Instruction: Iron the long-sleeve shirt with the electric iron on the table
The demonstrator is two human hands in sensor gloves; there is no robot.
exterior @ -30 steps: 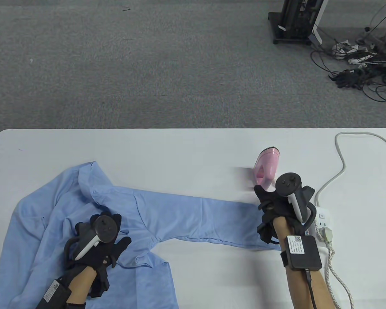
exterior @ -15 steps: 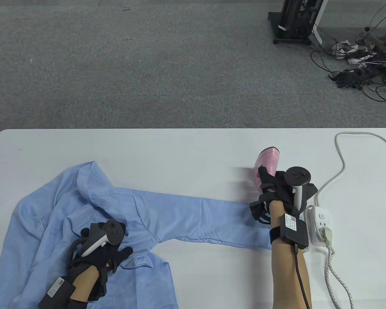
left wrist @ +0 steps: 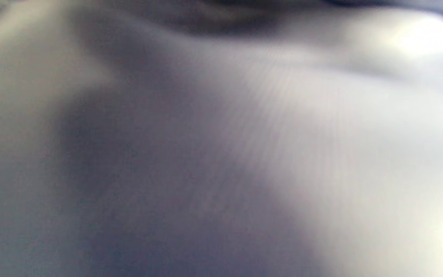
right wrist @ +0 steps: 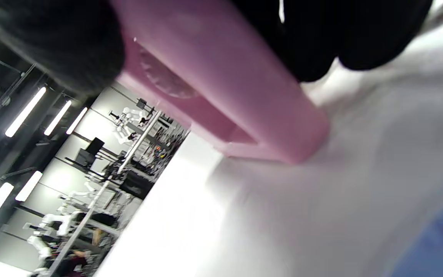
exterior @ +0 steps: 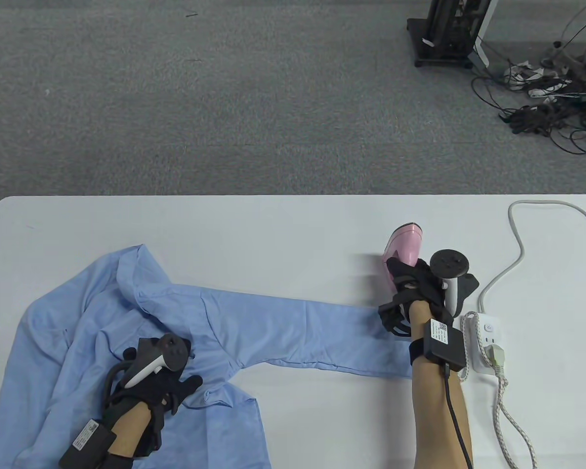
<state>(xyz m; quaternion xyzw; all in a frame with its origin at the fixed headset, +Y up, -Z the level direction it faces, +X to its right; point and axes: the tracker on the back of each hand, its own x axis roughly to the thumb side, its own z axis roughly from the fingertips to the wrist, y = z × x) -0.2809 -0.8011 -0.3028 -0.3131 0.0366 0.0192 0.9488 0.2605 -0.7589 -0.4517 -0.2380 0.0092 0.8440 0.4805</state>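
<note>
Now the right grip (exterior: 410, 281) wraps the pink iron (exterior: 404, 246) — lift it cleanly, then glide along the sleeve (exterior: 298, 332) while the left grip (exterior: 161, 381) presses flat on the shirt (exterior: 58, 337).

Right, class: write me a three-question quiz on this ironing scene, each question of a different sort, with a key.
1. True or false: the right hand grips the pink iron.
2. Multiple choice: where does the left hand rest? A) on the bare table; B) on the blue shirt; C) on the power strip.
3. Fill the gap: the shirt's stretched-out sleeve points toward the ____ hand.

Key: 1 true: in the right wrist view dark gloved fingers wrap the pink body. 2 B. 3 right.
</note>
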